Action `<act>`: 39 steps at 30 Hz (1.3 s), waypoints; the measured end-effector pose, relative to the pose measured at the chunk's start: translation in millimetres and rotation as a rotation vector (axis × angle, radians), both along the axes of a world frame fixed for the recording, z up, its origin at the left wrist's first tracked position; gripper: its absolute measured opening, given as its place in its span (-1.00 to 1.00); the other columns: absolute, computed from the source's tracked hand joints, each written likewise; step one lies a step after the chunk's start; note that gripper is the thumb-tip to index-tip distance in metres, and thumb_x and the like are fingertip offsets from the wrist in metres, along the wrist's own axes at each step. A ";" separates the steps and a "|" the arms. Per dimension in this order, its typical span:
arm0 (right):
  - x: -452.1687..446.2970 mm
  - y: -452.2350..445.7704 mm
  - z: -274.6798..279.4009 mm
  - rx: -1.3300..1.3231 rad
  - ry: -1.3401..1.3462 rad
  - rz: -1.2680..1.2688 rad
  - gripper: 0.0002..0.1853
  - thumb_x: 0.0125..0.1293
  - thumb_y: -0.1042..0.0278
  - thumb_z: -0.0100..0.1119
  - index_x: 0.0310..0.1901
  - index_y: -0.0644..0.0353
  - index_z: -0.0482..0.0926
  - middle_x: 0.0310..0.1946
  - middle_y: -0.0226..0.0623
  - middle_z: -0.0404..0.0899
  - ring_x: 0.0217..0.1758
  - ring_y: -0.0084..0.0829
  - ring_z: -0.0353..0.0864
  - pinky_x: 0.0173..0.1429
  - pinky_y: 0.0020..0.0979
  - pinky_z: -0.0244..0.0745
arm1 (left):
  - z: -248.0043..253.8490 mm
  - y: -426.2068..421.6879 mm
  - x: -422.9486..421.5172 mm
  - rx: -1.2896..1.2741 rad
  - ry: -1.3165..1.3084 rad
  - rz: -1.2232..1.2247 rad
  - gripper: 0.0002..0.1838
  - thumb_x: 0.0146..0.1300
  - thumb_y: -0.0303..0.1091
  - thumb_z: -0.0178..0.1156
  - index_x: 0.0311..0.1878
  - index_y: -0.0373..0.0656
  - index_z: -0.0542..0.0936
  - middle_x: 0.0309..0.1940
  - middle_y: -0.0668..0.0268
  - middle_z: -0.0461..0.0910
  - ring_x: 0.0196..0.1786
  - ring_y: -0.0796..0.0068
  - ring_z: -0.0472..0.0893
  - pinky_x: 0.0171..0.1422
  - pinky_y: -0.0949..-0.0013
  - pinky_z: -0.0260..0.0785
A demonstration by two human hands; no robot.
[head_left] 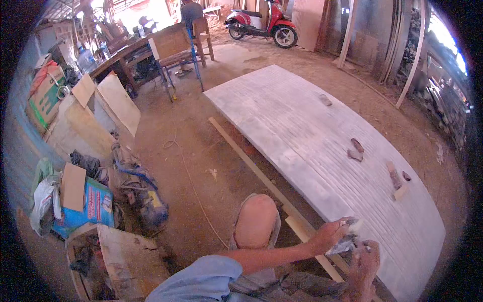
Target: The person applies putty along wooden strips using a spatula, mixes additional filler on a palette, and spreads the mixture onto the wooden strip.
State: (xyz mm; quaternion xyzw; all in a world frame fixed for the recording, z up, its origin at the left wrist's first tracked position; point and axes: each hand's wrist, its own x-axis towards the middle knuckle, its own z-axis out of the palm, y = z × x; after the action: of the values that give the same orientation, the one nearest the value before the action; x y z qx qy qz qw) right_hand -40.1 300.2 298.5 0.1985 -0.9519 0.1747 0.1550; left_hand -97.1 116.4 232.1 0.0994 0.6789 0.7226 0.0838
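My left hand [329, 236] reaches over the near edge of a long panel [297, 146], its fingers curled around a small pale piece [355, 226] that I cannot identify. Just beside it, my right hand [364, 259] has its fingers bent inward, and what they grip is mostly hidden. Between both hands shows a crumpled whitish-grey bit [342, 246], blurred. The panel lies flat and raised, coated whitish with fine ridges along its length. On it rest a small block [326, 100], two brownish scraps [355, 155] and a worn strip [395, 178] with a pale piece [400, 192].
Wooden strips [251, 166] run below the panel's near side. A thin cord [188, 176] crosses the dirt floor. At left are a blue bag [95, 206], a machine [148, 201] and leaning boards [118, 103]. Behind stand a chair [173, 48], a person [191, 11] and a red scooter [271, 25].
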 end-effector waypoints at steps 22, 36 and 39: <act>-23.9 11.2 -29.6 -0.343 -0.022 -0.032 -0.45 0.11 0.84 0.06 0.10 0.11 0.68 0.19 -0.16 0.55 0.30 -0.20 0.50 0.36 -0.29 0.40 | 6.5 -16.1 -3.7 0.917 -0.499 -0.048 -0.60 0.43 -0.16 0.09 0.07 -0.33 0.53 -0.11 0.13 0.67 -0.12 0.28 0.73 0.01 0.19 0.65; 22.2 -33.1 -43.8 -1.371 -0.652 -0.420 -0.71 0.53 0.18 -0.02 -0.05 0.26 0.54 -0.32 -0.24 0.65 -0.34 -0.44 0.57 -0.22 -0.36 0.52 | -25.6 2.1 -21.4 0.792 -0.410 0.092 -0.63 0.51 -0.17 0.06 0.21 -0.22 0.45 0.01 0.31 0.60 0.03 0.46 0.63 0.13 0.28 0.49; 18.5 -57.7 -43.0 -1.780 -0.676 -0.354 -0.75 0.53 0.25 -0.03 -0.10 0.28 0.53 -0.43 -0.25 0.62 -0.58 -0.51 0.49 -0.53 -0.46 0.38 | -21.6 0.1 -12.0 0.783 -0.422 0.015 -0.66 0.52 -0.21 0.05 0.20 -0.20 0.44 0.01 0.31 0.59 0.03 0.48 0.62 0.16 0.29 0.48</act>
State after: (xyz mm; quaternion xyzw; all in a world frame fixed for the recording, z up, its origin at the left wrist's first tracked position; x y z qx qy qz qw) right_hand -21.6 242.5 255.4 -0.1986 -0.4814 0.8536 -0.0094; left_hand -109.1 116.5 210.5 -0.0307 0.3229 0.9303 0.1714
